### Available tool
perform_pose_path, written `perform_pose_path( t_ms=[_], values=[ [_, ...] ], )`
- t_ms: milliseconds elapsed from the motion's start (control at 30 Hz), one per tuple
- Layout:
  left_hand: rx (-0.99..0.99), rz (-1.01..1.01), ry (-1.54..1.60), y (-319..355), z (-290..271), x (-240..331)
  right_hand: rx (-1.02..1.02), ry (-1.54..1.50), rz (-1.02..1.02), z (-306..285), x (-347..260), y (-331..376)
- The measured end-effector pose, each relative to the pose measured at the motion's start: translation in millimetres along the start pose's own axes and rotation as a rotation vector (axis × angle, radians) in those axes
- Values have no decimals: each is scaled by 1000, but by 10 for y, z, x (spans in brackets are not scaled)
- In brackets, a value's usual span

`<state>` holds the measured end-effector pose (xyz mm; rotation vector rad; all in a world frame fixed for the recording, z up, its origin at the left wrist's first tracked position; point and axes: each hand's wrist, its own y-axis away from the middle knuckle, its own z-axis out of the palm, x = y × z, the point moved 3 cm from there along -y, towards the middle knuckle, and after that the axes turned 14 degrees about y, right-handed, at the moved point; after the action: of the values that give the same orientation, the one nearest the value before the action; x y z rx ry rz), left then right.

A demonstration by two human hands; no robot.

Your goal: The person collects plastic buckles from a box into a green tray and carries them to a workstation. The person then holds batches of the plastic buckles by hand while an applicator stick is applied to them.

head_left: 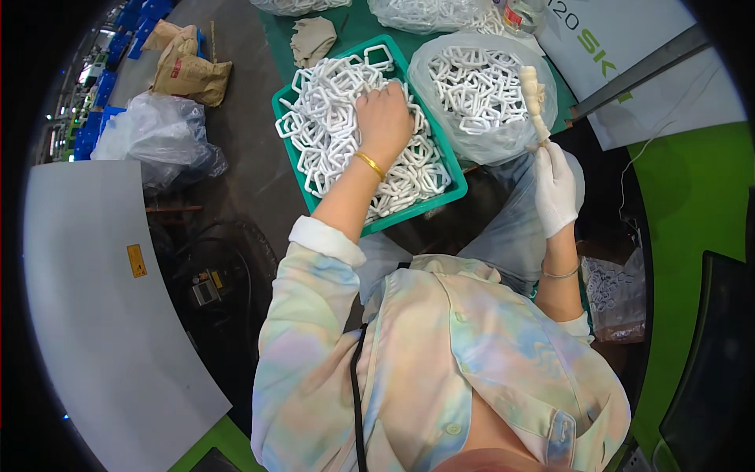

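My bare left hand (pixel 384 122) is down among white plastic links (pixel 334 98) heaped in a green tray (pixel 461 191). Its fingers are curled at the pile, and the fingertips are partly hidden, so whether a link is between them is unclear. A white glove covers my right hand (pixel 555 193), which is closed around the lower end of a cream, knobbly turned stick (pixel 532 93) that looks like a handle. The stick points up and away, beside a clear plastic bag (pixel 543 67) of similar white links (pixel 480 86).
More bags of white links (pixel 429 14) lie at the far edge of the green surface (pixel 277 35), near a crumpled cloth (pixel 313 41). Grey-white machine panels (pixel 102 299) flank me. Another bag of links (pixel 617 295) sits low right. Sacks (pixel 189 75) stand far left.
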<state>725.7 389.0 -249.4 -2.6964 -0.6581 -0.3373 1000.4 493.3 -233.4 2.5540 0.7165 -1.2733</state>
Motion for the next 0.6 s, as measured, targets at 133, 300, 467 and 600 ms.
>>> perform_pose_path(
  t_ms=[133, 300, 467, 600],
  values=[
    [72, -35, 108, 52, -93, 0, -8, -21, 19, 1, 5, 7],
    [201, -82, 587, 202, -436, 26, -16, 36, 38, -4, 92, 4],
    [-90, -235, 736, 433, -516, -47, -82, -35, 35, 129, -17, 9],
    [-106, -103, 609, 501, -535, -19, -87, -42, 16, 202, -162, 14]
  ],
)
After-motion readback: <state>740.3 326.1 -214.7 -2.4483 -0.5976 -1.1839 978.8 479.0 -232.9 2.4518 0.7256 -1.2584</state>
